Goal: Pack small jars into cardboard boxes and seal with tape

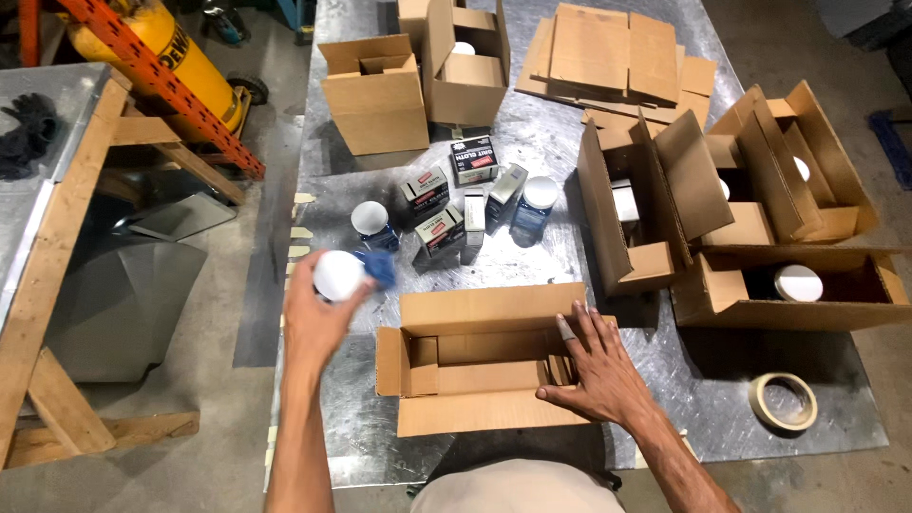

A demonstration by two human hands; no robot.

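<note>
My left hand (318, 318) grips a blue can with a white lid (344, 273), lifted above the left part of the metal table (532, 152). My right hand (596, 366) lies flat, fingers spread, on the right end of an open cardboard box (475, 361) that sits on its side at the table's near edge. The box looks empty inside. Just beyond it stand two more white-lidded blue cans (372, 224) (538, 202) among several small dark boxes (440, 231).
Open cardboard boxes (375, 93) stand at the far end and along the right side (788, 285), some with cans inside. Flattened cardboard (608, 52) lies at the back. A tape roll (785, 400) sits near right. A wooden bench (57, 237) and yellow tank (161, 52) are left.
</note>
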